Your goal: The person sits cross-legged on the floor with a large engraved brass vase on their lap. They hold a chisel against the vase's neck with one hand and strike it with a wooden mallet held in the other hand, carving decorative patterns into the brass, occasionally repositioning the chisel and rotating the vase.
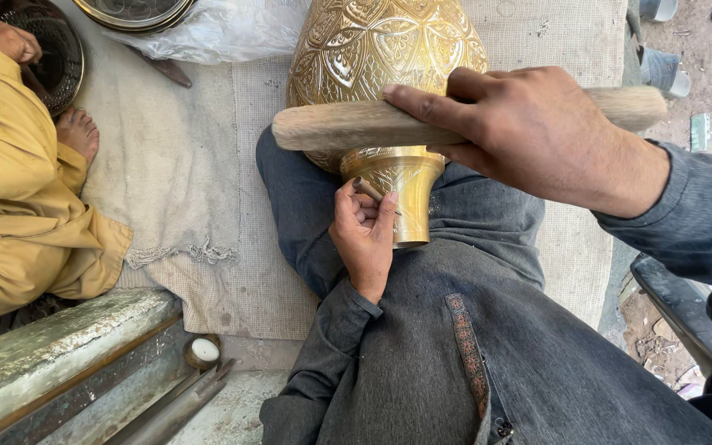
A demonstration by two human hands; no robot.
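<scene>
Fingers (363,216) of left hand (364,235) pinched together on a small dark punch (370,191), tip set against the flared neck of an engraved brass vase (385,49). Vase lying across the lap, body pointing far, neck (400,185) near. Right hand (529,132) wrapped tight round a wooden stick (348,125), held crosswise just above the neck. Far left, another person in a yellow garment (18,198), hand (2,39) on a dark engraved plate (55,53). Pale cloth (175,165) spread beneath.

left hand (364,235) pinches chisel (370,191) on brass vase (385,49) neck | right hand (529,132) grips wooden mallet (331,125)
</scene>
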